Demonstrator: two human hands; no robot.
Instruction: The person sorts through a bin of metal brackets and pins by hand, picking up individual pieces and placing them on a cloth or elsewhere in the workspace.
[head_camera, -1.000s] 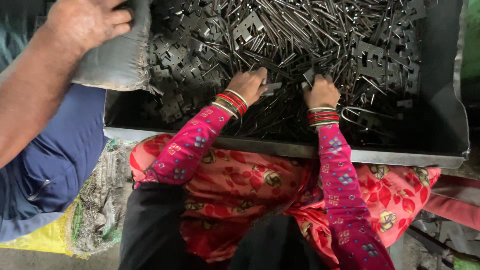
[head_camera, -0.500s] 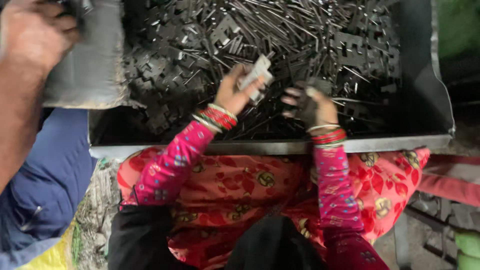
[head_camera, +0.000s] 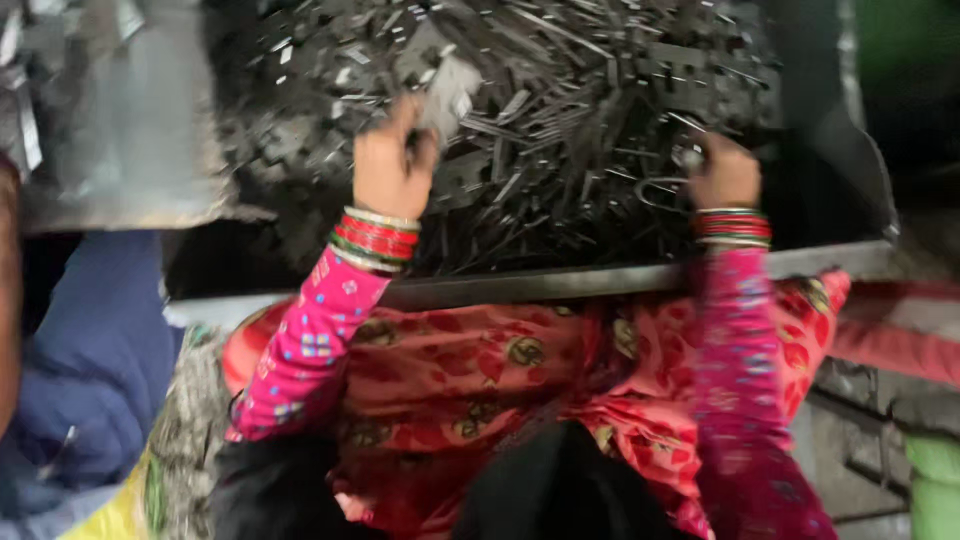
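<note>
A: Flat pale metal stamping (head_camera: 447, 92), pinched in left hand (head_camera: 392, 160) at 11 o'clock of the heap. Probably light, stiff, thin-edged; best held by the flat faces, not the rims.

B: Right hand (head_camera: 727, 172) at 3 o'clock, curled onto small dark pieces; exact grip blurred, cannot tell. Heap of dark metal stampings (head_camera: 560, 130) likely tangled and snagging. Steel tray (head_camera: 600, 282) beneath; another person's blue sleeve (head_camera: 85, 350) at 8 o'clock.
</note>
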